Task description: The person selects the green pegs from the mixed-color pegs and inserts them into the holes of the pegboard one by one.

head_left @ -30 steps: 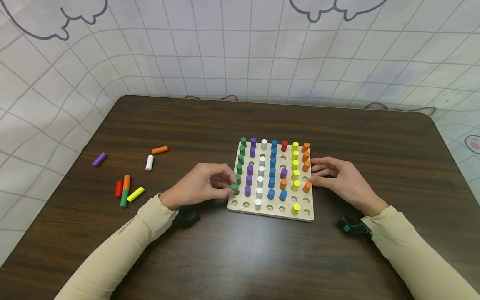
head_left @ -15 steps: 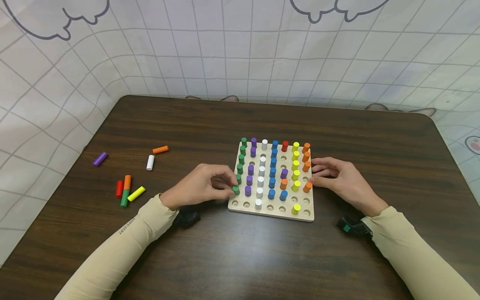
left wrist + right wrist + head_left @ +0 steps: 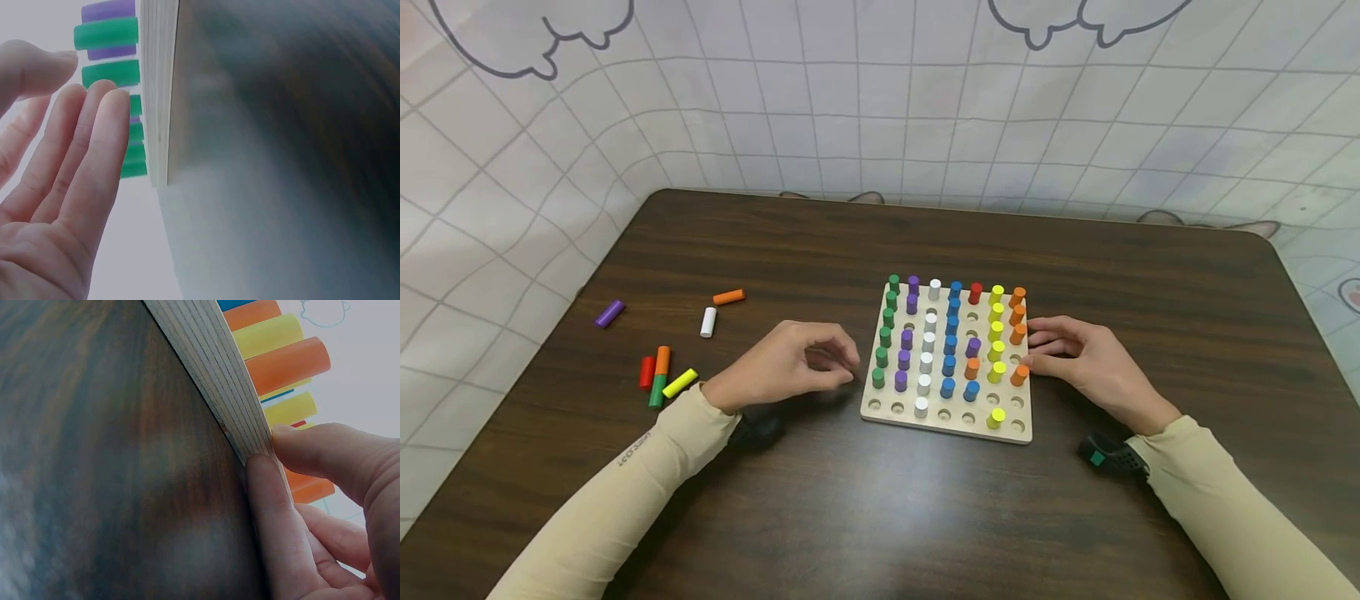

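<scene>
A wooden pegboard (image 3: 955, 425) lies on the table with columns of coloured pegs upright in its holes. Just off its left edge is my left hand (image 3: 790, 362), holding nothing, thumb and fingers apart in the left wrist view. Nearest to it stands a green peg (image 3: 878, 378), lowest in the green column; two bare holes show in the front row below the green and purple columns. My right hand (image 3: 1086, 367) holds the board's right edge, its thumb (image 3: 325, 447) at the upper rim and a finger (image 3: 269, 506) along the side. An orange peg (image 3: 1019, 375) stands beside that thumb.
Loose pegs lie on the table (image 3: 760, 517) to the left: purple (image 3: 610, 313), white (image 3: 708, 322), orange (image 3: 729, 297), yellow (image 3: 681, 382), red (image 3: 647, 372), and an orange one (image 3: 662, 360) end to end with a green one (image 3: 657, 390). Behind hangs a grid-patterned cloth (image 3: 880, 108).
My left hand has let go of the green peg, which stays upright in its hole, and has drawn back left from the board. My right hand stays at the board's edge.
</scene>
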### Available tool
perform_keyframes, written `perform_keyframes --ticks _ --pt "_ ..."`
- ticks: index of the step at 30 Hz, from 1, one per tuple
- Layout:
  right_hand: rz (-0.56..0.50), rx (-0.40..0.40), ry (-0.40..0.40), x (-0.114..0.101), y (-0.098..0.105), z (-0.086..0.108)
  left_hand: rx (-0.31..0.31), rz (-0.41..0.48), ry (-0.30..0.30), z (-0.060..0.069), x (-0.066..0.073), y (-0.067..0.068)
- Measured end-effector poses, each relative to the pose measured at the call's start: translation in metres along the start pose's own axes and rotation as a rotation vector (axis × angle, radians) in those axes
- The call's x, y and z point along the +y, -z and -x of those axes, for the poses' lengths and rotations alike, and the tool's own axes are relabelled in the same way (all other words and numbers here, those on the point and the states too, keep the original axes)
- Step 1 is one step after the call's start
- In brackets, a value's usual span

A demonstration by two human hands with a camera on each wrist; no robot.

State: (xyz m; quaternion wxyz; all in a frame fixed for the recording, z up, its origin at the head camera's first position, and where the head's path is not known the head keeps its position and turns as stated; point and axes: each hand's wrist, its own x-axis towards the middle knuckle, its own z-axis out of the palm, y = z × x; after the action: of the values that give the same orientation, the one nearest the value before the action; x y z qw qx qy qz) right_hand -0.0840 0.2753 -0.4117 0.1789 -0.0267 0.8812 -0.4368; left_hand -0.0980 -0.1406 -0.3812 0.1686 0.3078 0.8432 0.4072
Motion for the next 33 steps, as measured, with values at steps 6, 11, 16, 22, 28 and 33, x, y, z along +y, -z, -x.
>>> perform_keyframes --ticks 6,11,16,22,28,33 --pt "-0.006 -0.006 0.003 0.001 0.0 -0.001 0.018 -0.028 0.018 0.01 -0.005 0.01" --pt "-0.004 -0.003 0.01 0.002 0.0 -0.001 0.051 -0.069 0.03 0.021 -0.008 0.02" --pt "-0.004 -0.005 0.011 0.001 0.0 -0.001 0.078 -0.092 0.049 0.033 -0.008 0.032" --pt "-0.003 -0.004 0.01 0.001 0.001 0.0 0.105 -0.125 0.064 0.049 -0.01 0.046" --pt "-0.004 -0.003 0.021 0.003 0.001 -0.001 0.115 -0.227 0.096 0.064 -0.019 0.059" --pt "-0.01 -0.003 0.034 0.004 0.001 -0.001 0.124 -0.324 0.133 0.077 -0.024 0.068"
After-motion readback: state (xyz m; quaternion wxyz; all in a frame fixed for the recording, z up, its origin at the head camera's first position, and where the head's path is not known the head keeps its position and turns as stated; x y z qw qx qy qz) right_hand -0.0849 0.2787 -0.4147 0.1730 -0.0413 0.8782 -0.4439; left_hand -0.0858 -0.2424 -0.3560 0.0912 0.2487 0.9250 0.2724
